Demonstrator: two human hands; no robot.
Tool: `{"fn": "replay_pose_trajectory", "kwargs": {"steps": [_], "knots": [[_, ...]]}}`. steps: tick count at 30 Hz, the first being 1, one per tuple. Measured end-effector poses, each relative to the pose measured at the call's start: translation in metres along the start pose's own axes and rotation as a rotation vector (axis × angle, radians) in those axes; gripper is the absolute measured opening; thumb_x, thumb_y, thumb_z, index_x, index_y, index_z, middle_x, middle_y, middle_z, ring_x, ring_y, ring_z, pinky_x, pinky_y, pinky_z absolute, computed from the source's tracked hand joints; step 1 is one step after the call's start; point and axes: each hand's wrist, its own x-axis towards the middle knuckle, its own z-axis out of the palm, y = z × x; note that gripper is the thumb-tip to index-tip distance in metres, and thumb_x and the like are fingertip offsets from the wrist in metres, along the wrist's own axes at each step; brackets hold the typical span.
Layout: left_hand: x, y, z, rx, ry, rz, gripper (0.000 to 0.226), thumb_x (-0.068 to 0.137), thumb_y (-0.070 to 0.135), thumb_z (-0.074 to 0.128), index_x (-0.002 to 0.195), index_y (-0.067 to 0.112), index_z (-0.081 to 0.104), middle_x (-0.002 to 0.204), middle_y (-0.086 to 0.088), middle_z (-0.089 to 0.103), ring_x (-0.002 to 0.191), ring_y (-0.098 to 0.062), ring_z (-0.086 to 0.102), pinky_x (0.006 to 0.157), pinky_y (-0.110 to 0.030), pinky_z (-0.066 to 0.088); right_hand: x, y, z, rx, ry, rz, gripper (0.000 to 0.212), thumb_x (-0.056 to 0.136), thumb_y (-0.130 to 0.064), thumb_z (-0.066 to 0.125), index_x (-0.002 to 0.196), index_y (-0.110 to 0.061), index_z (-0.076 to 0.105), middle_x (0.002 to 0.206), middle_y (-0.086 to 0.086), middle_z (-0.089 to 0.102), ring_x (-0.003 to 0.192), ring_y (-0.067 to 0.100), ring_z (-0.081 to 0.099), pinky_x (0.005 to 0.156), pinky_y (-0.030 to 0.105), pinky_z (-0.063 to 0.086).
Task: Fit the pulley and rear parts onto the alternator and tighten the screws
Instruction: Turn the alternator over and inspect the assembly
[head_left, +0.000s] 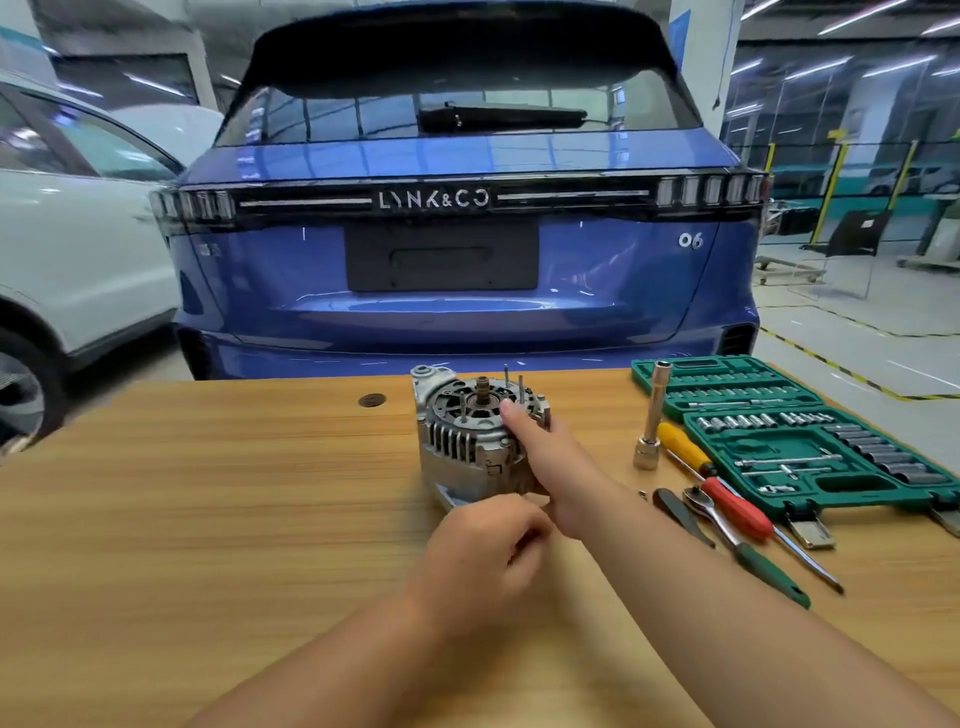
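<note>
Wooden table (208, 493), alternator (472, 436), blue car (467, 260)

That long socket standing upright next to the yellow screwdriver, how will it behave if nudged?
The long socket probably tips easily: it stands tall and narrow on a small base on the table. Once down, its round body would likely roll, perhaps until the yellow screwdriver stops it. It looks like rigid steel, so no flex.
</note>
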Motion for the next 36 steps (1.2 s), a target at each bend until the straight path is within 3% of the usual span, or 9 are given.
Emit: {"fn": "replay_pose_trajectory", "kwargs": {"steps": [4, 8, 10, 14, 19, 23, 28, 33, 36], "knots": [[-0.013, -0.016, -0.032, -0.030, 0.119, -0.087, 0.007, 0.087, 0.009, 0.067, 0.087, 0.013, 0.072, 0.078, 0.009, 0.068, 0.070, 0.001, 0.058, 0.065, -0.014, 0.048, 0.002, 0.005, 0.004, 0.130, -0.039, 0.037, 0.073, 0.070, -0.053, 0.085, 0.130, -0.041, 0.046, 0.117, 0.008, 0.068, 0.100, 0.035, 0.068, 0.067, 0.052, 0.061], [-0.011, -0.038, -0.048, -0.224, 0.280, -0.573, 0.009, 0.094, 0.020, 0.067, 0.090, 0.029, 0.066, 0.078, 0.012, 0.067, 0.069, -0.010, 0.062, 0.055, -0.017, 0.049, 0.004, 0.007, 0.012, 0.170, 0.017, 0.006, 0.052, 0.079, -0.040, 0.077, 0.123, -0.035, 0.050, 0.113, 0.012, 0.071, 0.097, 0.037, 0.070, 0.074, 0.058, 0.060], [-0.010, -0.051, -0.054, -0.337, 0.377, -0.804, 0.010, 0.092, 0.037, 0.068, 0.100, 0.033, 0.063, 0.092, 0.013, 0.068, 0.084, -0.006, 0.063, 0.063, -0.019, 0.049, 0.005, 0.006, 0.010, 0.132, 0.019, -0.006, 0.051, 0.078, -0.041, 0.076, 0.122, -0.034, 0.052, 0.112, 0.010, 0.072, 0.098, 0.035, 0.070, 0.076, 0.057, 0.060], [-0.010, -0.066, -0.062, -0.619, 0.379, -1.035, 0.055, 0.086, 0.062, 0.064, 0.128, 0.028, 0.053, 0.126, 0.007, 0.057, 0.115, -0.016, 0.055, 0.094, -0.042, 0.047, 0.001, 0.002, -0.004, 0.036, -0.044, -0.019, 0.053, 0.075, -0.046, 0.072, 0.121, -0.025, 0.060, 0.103, 0.008, 0.074, 0.094, 0.030, 0.070, 0.064, 0.043, 0.061], [-0.005, -0.059, -0.068, -0.821, 0.284, -1.040, 0.061, 0.075, 0.083, 0.055, 0.126, 0.049, 0.046, 0.138, 0.012, 0.046, 0.130, -0.018, 0.042, 0.102, -0.058, 0.038, -0.006, 0.008, -0.016, -0.041, -0.144, -0.017, 0.070, 0.054, -0.055, 0.072, 0.115, -0.022, 0.063, 0.099, 0.007, 0.072, 0.091, 0.029, 0.070, 0.063, 0.040, 0.060], [0.001, -0.051, -0.064, -0.875, 0.183, -1.066, 0.094, 0.060, 0.093, 0.055, 0.140, 0.042, 0.048, 0.147, 0.007, 0.050, 0.133, -0.026, 0.045, 0.101, -0.058, 0.042, -0.013, 0.018, -0.019, -0.062, -0.211, -0.024, 0.062, 0.055, -0.056, 0.072, 0.107, -0.024, 0.066, 0.091, 0.003, 0.077, 0.095, 0.029, 0.071, 0.073, 0.045, 0.062], [-0.002, -0.048, -0.067, -0.890, 0.264, -1.071, 0.047, 0.086, 0.064, 0.056, 0.108, 0.026, 0.070, 0.101, 0.000, 0.077, 0.085, -0.022, 0.073, 0.059, -0.030, 0.053, -0.021, 0.025, -0.012, -0.062, -0.332, -0.071, 0.050, 0.062, -0.043, 0.077, 0.109, -0.036, 0.062, 0.097, 0.001, 0.074, 0.081, 0.020, 0.074, 0.073, 0.046, 0.060], [-0.018, -0.053, -0.072, -0.844, 0.360, -1.058, 0.045, 0.076, 0.047, 0.054, 0.107, 0.020, 0.070, 0.097, -0.002, 0.076, 0.083, -0.019, 0.070, 0.066, -0.033, 0.047, -0.025, 0.030, 0.003, -0.050, -0.408, -0.142, 0.038, 0.064, -0.038, 0.077, 0.095, -0.057, 0.067, 0.097, -0.004, 0.077, 0.090, 0.021, 0.073, 0.082, 0.053, 0.060], [-0.020, -0.054, -0.077, -0.814, 0.345, -0.997, 0.038, 0.084, 0.049, 0.053, 0.103, 0.023, 0.072, 0.091, 0.005, 0.077, 0.069, -0.009, 0.072, 0.065, -0.031, 0.047, -0.024, 0.034, 0.007, -0.039, -0.411, -0.138, 0.049, 0.064, -0.036, 0.078, 0.109, -0.052, 0.065, 0.104, 0.000, 0.075, 0.092, 0.022, 0.073, 0.077, 0.048, 0.060]]}}
